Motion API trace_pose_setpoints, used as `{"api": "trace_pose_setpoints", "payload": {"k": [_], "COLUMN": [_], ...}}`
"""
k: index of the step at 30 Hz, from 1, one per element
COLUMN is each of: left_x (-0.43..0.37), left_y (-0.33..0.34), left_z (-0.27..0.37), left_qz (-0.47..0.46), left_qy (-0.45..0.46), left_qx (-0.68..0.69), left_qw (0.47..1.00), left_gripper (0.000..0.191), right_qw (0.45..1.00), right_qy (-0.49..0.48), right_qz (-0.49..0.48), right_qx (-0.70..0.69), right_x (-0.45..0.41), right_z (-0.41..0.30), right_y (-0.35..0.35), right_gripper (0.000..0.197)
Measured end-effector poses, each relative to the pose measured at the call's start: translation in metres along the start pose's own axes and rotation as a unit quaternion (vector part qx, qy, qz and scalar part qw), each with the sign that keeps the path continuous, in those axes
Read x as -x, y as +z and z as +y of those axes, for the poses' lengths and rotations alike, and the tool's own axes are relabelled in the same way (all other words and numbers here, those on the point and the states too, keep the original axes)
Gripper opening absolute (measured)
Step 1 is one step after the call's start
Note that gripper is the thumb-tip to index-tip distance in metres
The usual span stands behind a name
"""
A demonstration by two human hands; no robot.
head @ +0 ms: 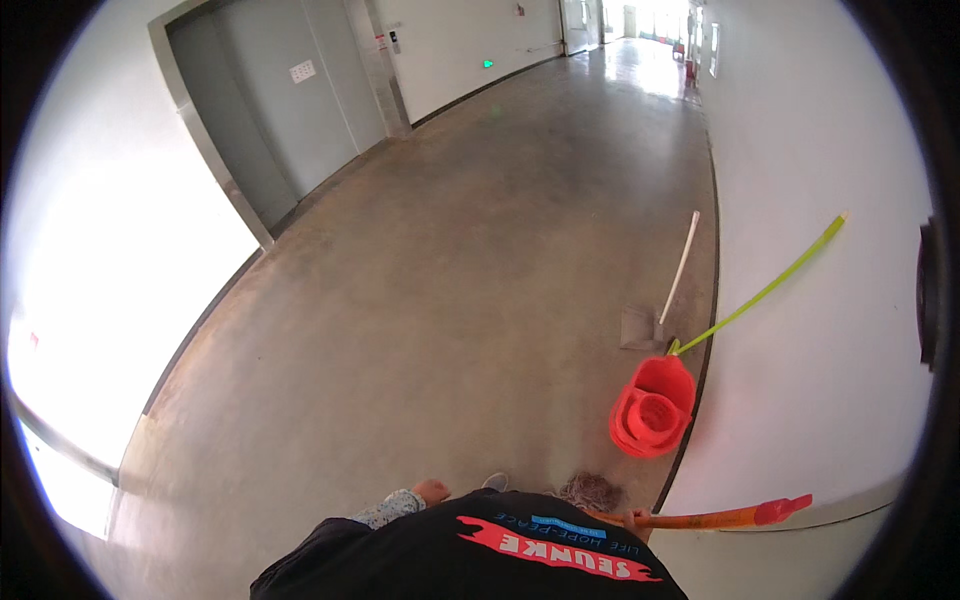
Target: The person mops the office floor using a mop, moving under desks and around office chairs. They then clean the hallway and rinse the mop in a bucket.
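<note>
My right hand [639, 521], at the lower right, is wrapped around the orange handle [705, 519] of a mop. A red grip [784, 508] tips the handle, which points toward the right wall. Beside my feet, partly covered by my dark top, the stringy mop head [592, 491] lies on the floor. My left hand [431, 491] hangs at the lower left with no object visible in it; its fingers are too unclear to read. Ahead on the right stands a red mop bucket [652, 412] with a wringer basket [654, 418], apart from both hands.
Past the bucket, a dustpan [639, 328] with a pale upright handle [680, 266] stands near the right wall [810, 315]. A yellow-green pole [765, 290] leans there. Grey elevator-like doors [292, 90] are on the left. The concrete floor [420, 300] runs toward a bright far end.
</note>
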State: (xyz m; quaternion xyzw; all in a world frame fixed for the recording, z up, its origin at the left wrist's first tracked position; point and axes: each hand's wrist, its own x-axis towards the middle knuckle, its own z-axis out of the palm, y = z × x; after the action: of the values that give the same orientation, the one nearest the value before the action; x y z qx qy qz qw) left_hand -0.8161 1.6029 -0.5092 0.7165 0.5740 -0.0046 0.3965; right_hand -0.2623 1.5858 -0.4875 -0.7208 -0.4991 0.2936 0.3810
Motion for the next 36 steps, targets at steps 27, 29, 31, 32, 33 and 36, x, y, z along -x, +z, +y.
{"api": "trace_pose_setpoints", "payload": {"k": [27, 29, 31, 32, 33, 36], "left_x": [-0.053, -0.066, -0.062, -0.063, -0.066, -0.079], "left_y": [0.019, 0.015, 0.011, 0.012, 0.015, 0.024], "left_z": [-0.095, -0.056, -0.062, -0.066, -0.065, -0.083], "left_qz": [-0.005, -0.043, -0.024, -0.016, -0.009, 0.021], "left_qy": [0.045, -0.099, -0.112, -0.12, -0.115, -0.148], "left_qx": [0.166, 0.177, 0.18, 0.186, 0.187, 0.145], "left_qw": [0.985, 0.978, 0.977, 0.975, 0.976, 0.978], "left_gripper": [0.025, 0.025, 0.024, 0.024, 0.024, 0.021], "right_qw": [0.815, 0.796, 0.83, 0.839, 0.848, 0.889], "right_qy": [-0.301, -0.252, -0.229, -0.205, -0.181, -0.129], "right_qz": [0.384, 0.479, 0.46, 0.452, 0.445, 0.381], "right_qx": [-0.311, -0.271, -0.216, -0.221, -0.222, -0.219], "right_x": [0.011, -0.018, -0.066, -0.083, -0.098, -0.138], "right_z": [-0.383, -0.357, -0.301, -0.285, -0.268, -0.212], "right_y": [-0.26, -0.245, -0.219, -0.205, -0.192, -0.167], "right_gripper": [0.036, 0.031, 0.03, 0.03, 0.031, 0.032]}}
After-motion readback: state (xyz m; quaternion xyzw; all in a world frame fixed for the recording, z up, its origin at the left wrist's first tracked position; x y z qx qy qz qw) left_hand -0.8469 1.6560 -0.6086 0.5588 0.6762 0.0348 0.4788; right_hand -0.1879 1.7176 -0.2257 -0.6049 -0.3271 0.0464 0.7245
